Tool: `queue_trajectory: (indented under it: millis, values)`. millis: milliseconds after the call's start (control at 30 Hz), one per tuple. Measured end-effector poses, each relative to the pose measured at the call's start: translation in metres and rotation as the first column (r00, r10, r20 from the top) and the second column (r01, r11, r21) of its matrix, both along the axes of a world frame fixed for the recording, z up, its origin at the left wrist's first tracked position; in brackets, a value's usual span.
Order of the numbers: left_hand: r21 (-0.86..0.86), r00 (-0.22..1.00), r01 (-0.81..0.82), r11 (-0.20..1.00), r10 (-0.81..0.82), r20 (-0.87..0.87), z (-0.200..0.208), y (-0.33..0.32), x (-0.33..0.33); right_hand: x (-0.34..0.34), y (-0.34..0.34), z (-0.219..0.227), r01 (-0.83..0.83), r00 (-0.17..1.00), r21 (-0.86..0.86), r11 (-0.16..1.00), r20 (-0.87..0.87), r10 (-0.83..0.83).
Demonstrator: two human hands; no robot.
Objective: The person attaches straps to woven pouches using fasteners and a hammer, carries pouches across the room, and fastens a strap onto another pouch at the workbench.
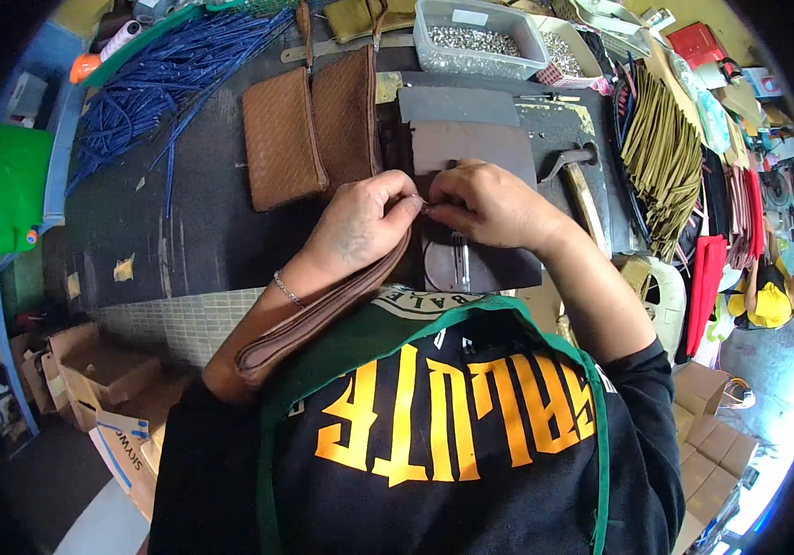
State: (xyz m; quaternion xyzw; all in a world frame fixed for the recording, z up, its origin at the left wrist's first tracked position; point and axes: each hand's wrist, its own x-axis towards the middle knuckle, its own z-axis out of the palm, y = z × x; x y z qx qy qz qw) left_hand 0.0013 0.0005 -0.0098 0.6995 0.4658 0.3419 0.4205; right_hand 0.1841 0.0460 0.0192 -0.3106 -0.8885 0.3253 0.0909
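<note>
My left hand [365, 220] is closed around the end of a folded brown leather pouch [323, 314], which hangs back along my left forearm. Thumb and fingers of my right hand [491, 202] are pinched together right beside the left fingertips, at the pouch's corner. Whatever small part lies between the right fingers is too small to make out. Beneath my hands are stacked dark slabs [471, 148] and a dark rounded piece with a slim metal tool [460, 261] on it. Two brown woven pouches [281, 143] with wrist straps lie just beyond my left hand.
A hammer [589, 199] lies right of the slabs. Behind stands a clear plastic bin [480, 65] of small metal parts. Blue strips [175, 83] are heaped at far left, olive strips [663, 153] at right. Cardboard boxes [105, 365] sit below left; another person [769, 301] is far right.
</note>
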Motion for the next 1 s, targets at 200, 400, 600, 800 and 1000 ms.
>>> queue_trajectory:
  millis: [200, 400, 600, 800, 1000]
  values:
    - [0.088, 0.987, -0.091, 0.992, 0.102, -0.126, -0.010, 0.000, 0.003, -0.004, -0.011, 0.008, 0.161, 0.984, 0.077, 0.984, 0.064, -0.166]
    - [-0.063, 0.986, -0.163, 0.985, 0.160, -0.057, -0.015, -0.010, 0.010, 0.000, -0.016, 0.007, 0.197, 0.975, 0.142, 0.970, 0.074, -0.209]
    - [0.007, 0.974, -0.213, 0.977, 0.213, -0.081, -0.015, -0.022, 0.017, 0.000, -0.035, 0.000, 0.244, 0.962, 0.342, 0.908, 0.035, -0.272]
    - [-0.006, 0.982, -0.185, 0.983, 0.185, -0.029, -0.016, -0.016, 0.018, 0.006, -0.014, 0.003, -0.020, 1.000, 0.354, 0.935, 0.026, 0.011]
    - [0.089, 0.980, -0.192, 0.977, 0.195, -0.031, -0.016, -0.019, 0.021, 0.011, -0.015, 0.009, -0.155, 0.983, 0.456, 0.876, 0.160, 0.091]
